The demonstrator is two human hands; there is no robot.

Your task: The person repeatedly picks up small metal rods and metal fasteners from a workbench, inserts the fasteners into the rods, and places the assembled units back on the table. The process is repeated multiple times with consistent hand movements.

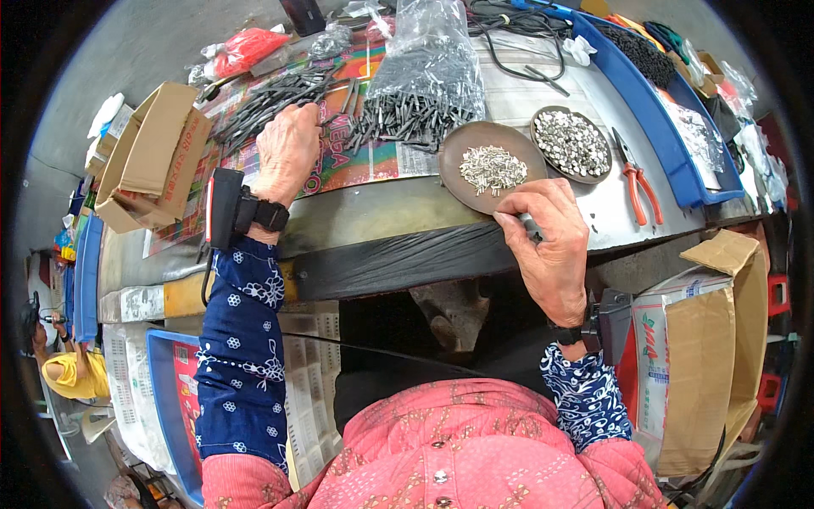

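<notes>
My left hand [288, 153] reaches forward onto a colourful printed sheet [356, 161], fingers curled over a spread of thin dark rods [263, 102]. My right hand [551, 246] rests at the near edge of the bench, pinching a small silvery metal piece [530, 227] between thumb and fingers. Just beyond it sits a brown round dish [462, 182] with a heap of small silvery pins [492, 167]. A second dish [570, 142] full of small shiny metal parts stands to its right. Both wrists carry black strapped devices.
A clear plastic bag of dark rods [428, 76] lies at the back middle. Orange-handled pliers [636, 182] lie right of the dishes, beside a long blue tray [653, 119]. Open cardboard boxes stand at left [148, 157] and lower right [721, 356]. Another person [72, 373] sits far left.
</notes>
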